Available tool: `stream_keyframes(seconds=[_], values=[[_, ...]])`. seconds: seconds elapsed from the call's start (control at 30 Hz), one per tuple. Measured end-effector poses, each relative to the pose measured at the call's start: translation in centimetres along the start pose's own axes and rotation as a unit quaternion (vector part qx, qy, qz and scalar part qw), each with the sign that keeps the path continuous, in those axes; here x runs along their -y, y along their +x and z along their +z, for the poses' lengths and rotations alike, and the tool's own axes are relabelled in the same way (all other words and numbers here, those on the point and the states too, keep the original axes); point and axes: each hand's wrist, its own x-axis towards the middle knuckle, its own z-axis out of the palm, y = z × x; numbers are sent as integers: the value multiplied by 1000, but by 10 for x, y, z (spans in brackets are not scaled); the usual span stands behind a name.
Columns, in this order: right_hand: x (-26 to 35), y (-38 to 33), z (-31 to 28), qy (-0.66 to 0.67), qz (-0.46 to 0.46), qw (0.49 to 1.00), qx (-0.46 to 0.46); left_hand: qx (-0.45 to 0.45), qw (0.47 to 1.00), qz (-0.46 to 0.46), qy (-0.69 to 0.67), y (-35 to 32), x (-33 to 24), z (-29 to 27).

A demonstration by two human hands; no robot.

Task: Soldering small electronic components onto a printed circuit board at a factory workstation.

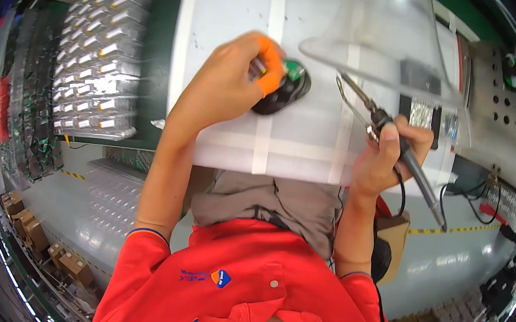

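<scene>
My left hand (232,84), with orange finger covers on the fingertips, grips a small black round fixture (286,90) that carries a small green circuit board (293,70) on the white work surface (312,142). My right hand (391,155) holds a soldering iron (401,146) like a pen. Its metal tip (348,85) points up and left and stops a short way to the right of the fixture, not touching it. A thin wire loop lies along the iron's tip.
A clear plastic hood (382,41) hangs over the back of the surface. Trays of small parts in clear blister packs (100,58) stand at the left. A perforated metal box (503,107) with cables sits at the right. Cardboard boxes (71,263) lie on the floor below.
</scene>
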Motion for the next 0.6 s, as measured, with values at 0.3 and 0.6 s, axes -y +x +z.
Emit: stream_keyframes(seconds=[0.3, 0.6], values=[[5, 0, 3, 7, 26, 999, -36, -77, 987, -102, 96, 68, 29, -85], [7, -4, -1, -1, 38, 999, -35, -526, 849, 44, 26, 169, 45, -141]])
